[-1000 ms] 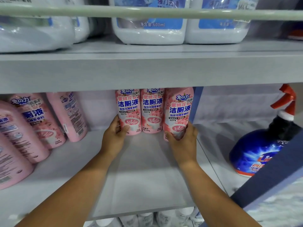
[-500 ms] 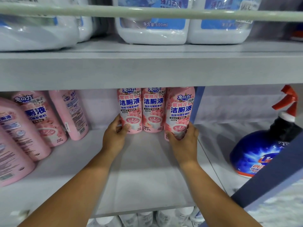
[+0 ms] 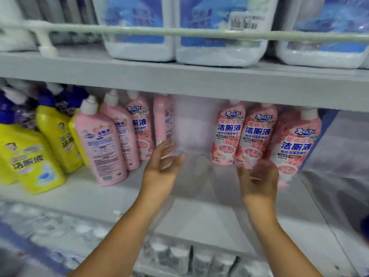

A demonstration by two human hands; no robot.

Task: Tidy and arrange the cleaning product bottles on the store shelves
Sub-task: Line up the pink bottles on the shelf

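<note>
Head view is showing both bare hands reaching into the middle shelf [image 3: 199, 196], each with fingers spread and nothing in its grasp. The left hand [image 3: 161, 166] is hovering palm-in near the centre of the frame, and the right hand [image 3: 259, 180] is floating at about four o'clock from it, blurred, so whether its fingertips are brushing a bottle base I cannot tell.

The task's things are standing in two clusters. Three front-facing pink bottles [image 3: 253, 136] are lining up upright at the back right, touching one another; the nearest one is standing at one o'clock from the right hand, just beside it. A second group of pink bottles [image 3: 111, 140] is leaning at ten o'clock from the left hand, labels turned every which way, with the slimmest one [image 3: 162, 120] just beside that hand's fingertips. Between the clusters a bare gap is opening at twelve o'clock from the left hand.

Every bottle's long axis is running roughly vertical, the left group tipping slightly. In my judgement the coming move is turning on that gap: the left hand is nearer the untidy group, so it looks better placed to slide those bottles toward three o'clock and close the row. Yellow bottles [image 3: 34, 154] are crowding the far left, at nine o'clock, well apart from both hands. White jugs [image 3: 219, 37] are sitting on the shelf above.
</note>
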